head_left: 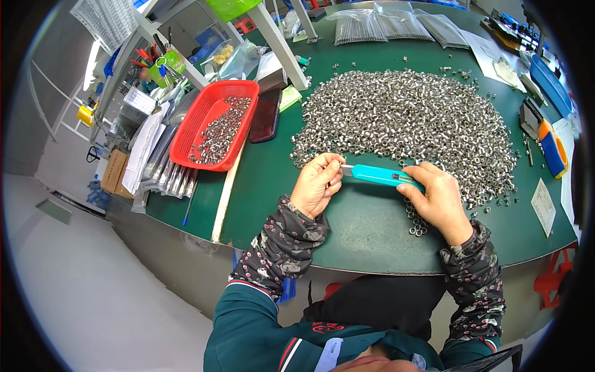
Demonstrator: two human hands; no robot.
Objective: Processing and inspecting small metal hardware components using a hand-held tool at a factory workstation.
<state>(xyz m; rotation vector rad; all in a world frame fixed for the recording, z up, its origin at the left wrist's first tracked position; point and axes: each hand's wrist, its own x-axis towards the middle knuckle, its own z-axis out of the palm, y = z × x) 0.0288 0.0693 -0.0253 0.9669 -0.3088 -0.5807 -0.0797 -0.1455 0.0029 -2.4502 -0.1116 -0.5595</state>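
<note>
My right hand (435, 195) is closed around the rear part of a teal utility knife (379, 175), its thumb and fingers along the handle. The knife's short metal blade (347, 170) points left, toward my left hand (319, 184). That hand is closed in a pinch right at the blade tip; whatever small piece sits between thumb and forefinger is mostly hidden. Just beyond both hands spreads a large heap of small metal rings (403, 115) on the green tabletop (365, 232). A few loose rings (418, 229) lie below my right hand.
To the left, a red plastic basket (181, 146) holds more rings, next to a dark phone (265, 116). Bagged parts (359, 26) lie at the back. At the right are an orange-and-blue tool (551, 149), a blue tray (550, 85) and a paper label (543, 206).
</note>
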